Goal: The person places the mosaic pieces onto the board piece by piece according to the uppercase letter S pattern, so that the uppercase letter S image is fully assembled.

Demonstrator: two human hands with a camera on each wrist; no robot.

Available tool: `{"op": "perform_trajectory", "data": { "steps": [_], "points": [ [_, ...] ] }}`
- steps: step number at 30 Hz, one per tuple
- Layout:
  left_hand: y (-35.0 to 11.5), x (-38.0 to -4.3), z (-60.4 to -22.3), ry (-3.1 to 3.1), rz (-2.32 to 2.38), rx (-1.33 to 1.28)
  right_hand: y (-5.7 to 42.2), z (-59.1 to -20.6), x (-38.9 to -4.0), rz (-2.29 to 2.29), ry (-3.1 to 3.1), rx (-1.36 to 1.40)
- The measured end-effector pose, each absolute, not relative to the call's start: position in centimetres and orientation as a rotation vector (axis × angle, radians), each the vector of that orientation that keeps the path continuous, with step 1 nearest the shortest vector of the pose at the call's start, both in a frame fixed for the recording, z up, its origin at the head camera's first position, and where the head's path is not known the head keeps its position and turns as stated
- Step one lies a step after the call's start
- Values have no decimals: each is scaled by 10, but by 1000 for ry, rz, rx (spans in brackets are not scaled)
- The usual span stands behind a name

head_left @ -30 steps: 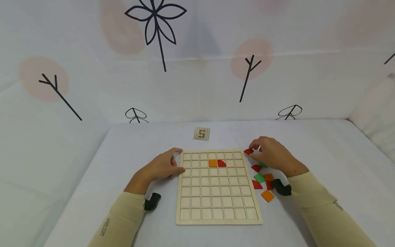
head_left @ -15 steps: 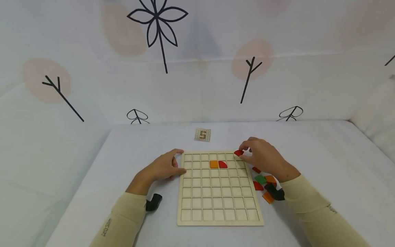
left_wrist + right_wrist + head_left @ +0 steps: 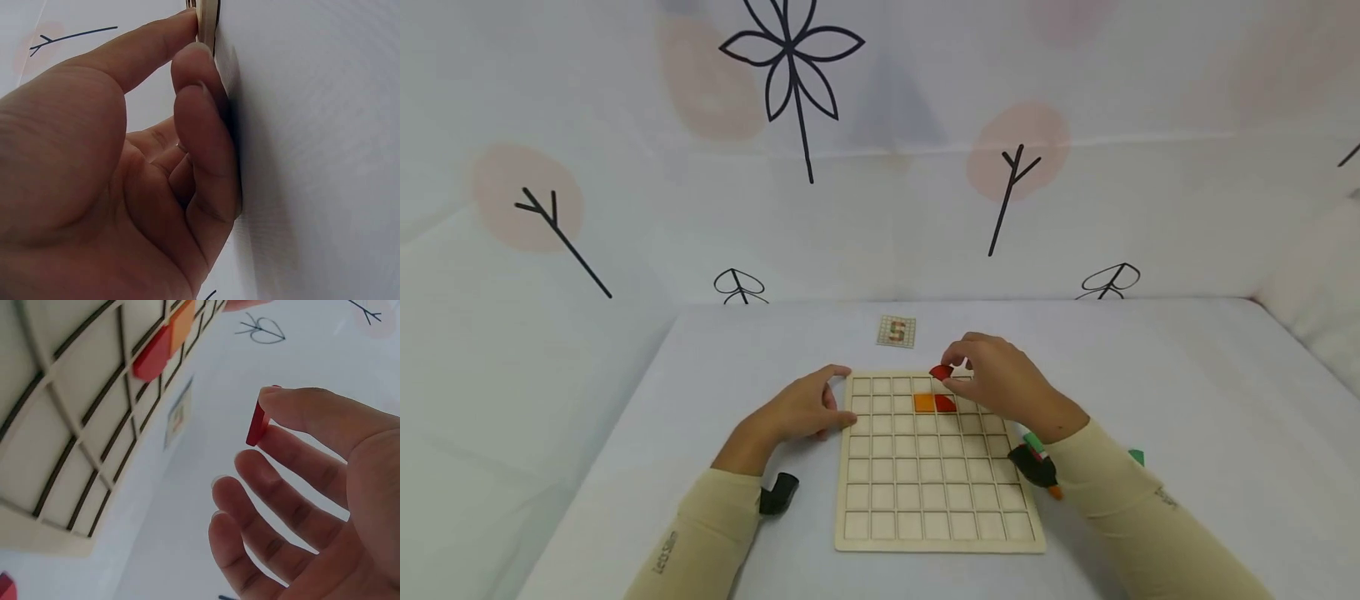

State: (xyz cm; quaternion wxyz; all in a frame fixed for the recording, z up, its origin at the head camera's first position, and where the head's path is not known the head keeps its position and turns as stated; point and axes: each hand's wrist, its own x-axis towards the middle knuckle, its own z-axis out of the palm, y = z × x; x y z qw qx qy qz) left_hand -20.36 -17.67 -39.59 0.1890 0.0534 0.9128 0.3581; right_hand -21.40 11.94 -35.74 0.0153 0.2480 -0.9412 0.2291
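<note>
My right hand (image 3: 1003,379) pinches a red quarter-circle tile (image 3: 942,373) between thumb and index finger, over the far edge of the wooden grid board (image 3: 925,500). In the right wrist view that tile (image 3: 257,422) appears nearly edge-on, the other fingers curled loosely below. On the board an orange square tile (image 3: 924,403) and another red rounded tile (image 3: 945,404) lie side by side in the second row. My left hand (image 3: 805,406) holds the board's left edge near its far corner. The left wrist view shows the thumb (image 3: 156,44) on the board's edge (image 3: 207,25), fingers curled beside it.
Beyond the board lies a small pattern card (image 3: 897,332) with an S-shaped design. Loose tiles lie right of the board, mostly hidden under my right forearm; a green one (image 3: 1137,456) shows past the sleeve. Patterned white cloth (image 3: 880,233) rises behind the table.
My right hand has carried the red quarter-circle tile leftward from beside the board to over its far edge. The left hand keeps its hold on the board; the view has shifted slightly.
</note>
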Motion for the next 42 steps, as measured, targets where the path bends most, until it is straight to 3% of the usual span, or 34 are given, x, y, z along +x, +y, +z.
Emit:
{"op": "perform_trajectory", "data": {
  "steps": [19, 42],
  "points": [
    [-175, -206, -401, 2564, 988, 190, 77, -363, -211, 844, -2897, 872],
    [-176, -205, -396, 2568, 1006, 169, 71, -381, -217, 749, -3035, 970]
  ]
}}
